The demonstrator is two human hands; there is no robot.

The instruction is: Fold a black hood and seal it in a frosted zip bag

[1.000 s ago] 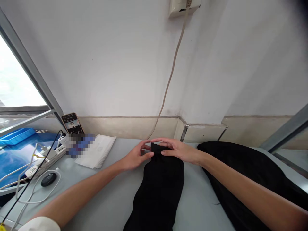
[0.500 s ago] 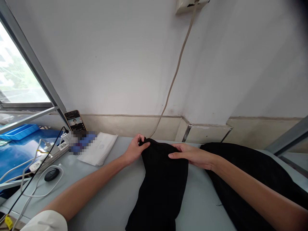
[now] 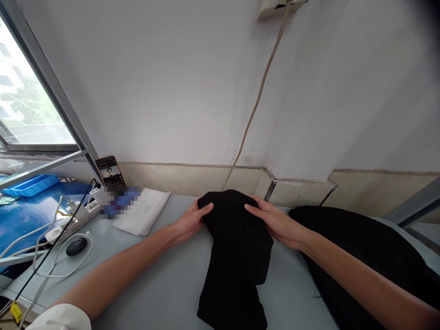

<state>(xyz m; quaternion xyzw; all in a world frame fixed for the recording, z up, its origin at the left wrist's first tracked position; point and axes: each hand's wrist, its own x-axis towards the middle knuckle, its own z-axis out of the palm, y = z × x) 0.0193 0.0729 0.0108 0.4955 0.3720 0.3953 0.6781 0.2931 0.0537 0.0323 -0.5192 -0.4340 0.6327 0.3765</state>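
A black garment [image 3: 237, 247] lies lengthwise on the grey table [image 3: 161, 284], its far end bunched up near the wall. My left hand [image 3: 190, 220] grips the left side of that raised end, thumb on top. My right hand [image 3: 275, 222] holds the right side of the same end, fingers pressed into the cloth. The garment's near part runs toward me and off the bottom of the view.
A larger pile of black fabric [image 3: 360, 247] fills the table's right side. On the left lie folded white papers [image 3: 142, 213], a phone [image 3: 110, 172] propped at the wall, a power strip [image 3: 74, 217] with cables and a black mouse [image 3: 76, 246]. A cable [image 3: 256, 105] hangs down the wall.
Both hands moved apart from the garment's tip to its two sides and lifted the far end, which is now bunched and pushed toward the wall. The garment looks shorter on the table.
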